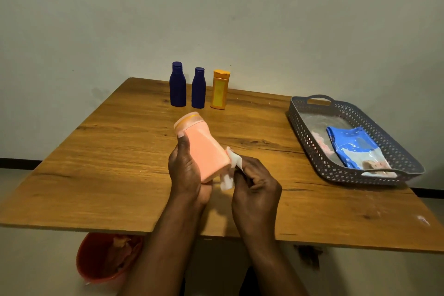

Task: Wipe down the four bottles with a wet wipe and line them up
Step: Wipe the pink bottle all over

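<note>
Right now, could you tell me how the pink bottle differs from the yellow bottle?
The pink bottle is tilted in the air, gripped by the left hand; the yellow bottle stands upright on the table. The pink one touches the wet wipe held by the right hand; the yellow one stands untouched. Both are capped.

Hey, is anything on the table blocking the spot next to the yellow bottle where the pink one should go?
Nothing visible. The pink bottle is in the left hand; the table right of the yellow bottle looks bare up to the gray basket, which sits well off.
</note>
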Demonstrator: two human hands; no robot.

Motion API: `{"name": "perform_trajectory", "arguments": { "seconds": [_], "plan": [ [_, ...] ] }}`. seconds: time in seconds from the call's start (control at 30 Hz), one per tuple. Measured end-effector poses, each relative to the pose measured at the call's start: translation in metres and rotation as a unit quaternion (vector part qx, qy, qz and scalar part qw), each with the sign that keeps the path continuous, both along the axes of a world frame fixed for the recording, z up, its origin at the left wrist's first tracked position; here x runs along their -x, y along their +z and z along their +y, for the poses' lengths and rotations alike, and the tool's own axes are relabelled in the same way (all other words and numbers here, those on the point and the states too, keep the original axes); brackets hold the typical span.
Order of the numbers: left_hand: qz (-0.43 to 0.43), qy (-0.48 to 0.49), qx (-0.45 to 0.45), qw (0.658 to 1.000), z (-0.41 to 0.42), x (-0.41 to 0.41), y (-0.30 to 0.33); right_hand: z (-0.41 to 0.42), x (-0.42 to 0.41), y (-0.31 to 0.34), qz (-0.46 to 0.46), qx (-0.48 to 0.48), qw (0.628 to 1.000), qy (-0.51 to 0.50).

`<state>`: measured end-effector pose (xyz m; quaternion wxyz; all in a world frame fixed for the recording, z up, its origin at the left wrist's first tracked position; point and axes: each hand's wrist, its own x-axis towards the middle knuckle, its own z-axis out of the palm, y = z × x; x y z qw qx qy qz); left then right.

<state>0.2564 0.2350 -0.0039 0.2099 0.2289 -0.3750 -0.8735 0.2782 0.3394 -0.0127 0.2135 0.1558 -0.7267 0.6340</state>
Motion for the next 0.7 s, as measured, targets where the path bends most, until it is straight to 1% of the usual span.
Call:
{"name": "perform_trajectory", "arguments": {
  "seconds": [0.03, 0.13, 0.23, 0.3, 0.37, 0.43, 0.5, 0.53, 0.6, 0.63, 0.7],
  "plan": [
    [-0.004, 0.002, -0.028, 1.000, 0.002, 0.002, 0.000, -0.003, -0.001, -0.002, -0.008, 0.007, 1.000, -0.023],
    [0.031, -0.004, -0.119, 0.992, 0.012, 0.005, 0.007, -0.012, -0.001, -0.005, -0.023, 0.025, 0.996, -0.085],
    [0.060, -0.001, -0.130, 0.990, 0.019, 0.005, 0.010, -0.014, 0.003, 0.002, -0.015, 0.057, 0.992, -0.112],
    [0.085, -0.007, -0.135, 0.987, 0.020, 0.003, 0.011, -0.015, 0.003, 0.006, 0.019, 0.038, 0.991, -0.124],
    [0.112, -0.014, -0.152, 0.982, 0.019, 0.002, 0.012, -0.018, -0.001, 0.005, 0.063, -0.009, 0.990, -0.129],
    [0.115, 0.007, -0.150, 0.982, 0.016, 0.002, 0.013, -0.021, -0.006, -0.002, 0.084, -0.042, 0.990, -0.109],
    [0.093, 0.042, -0.120, 0.987, 0.010, 0.002, 0.013, -0.019, -0.009, -0.009, 0.079, -0.057, 0.993, -0.064],
    [0.088, 0.054, -0.091, 0.990, 0.007, 0.003, 0.013, -0.017, -0.010, -0.010, 0.071, -0.060, 0.995, -0.039],
    [0.108, 0.061, -0.026, 0.992, 0.002, 0.003, 0.012, -0.011, -0.009, -0.008, 0.061, -0.057, 0.996, -0.013],
    [0.122, 0.056, 0.017, 0.991, 0.002, 0.002, 0.011, -0.007, -0.007, -0.003, 0.068, -0.050, 0.996, -0.021],
    [0.125, 0.034, 0.139, 0.982, 0.002, -0.001, 0.007, 0.000, 0.000, 0.010, 0.110, -0.042, 0.991, -0.058]
  ]
}}
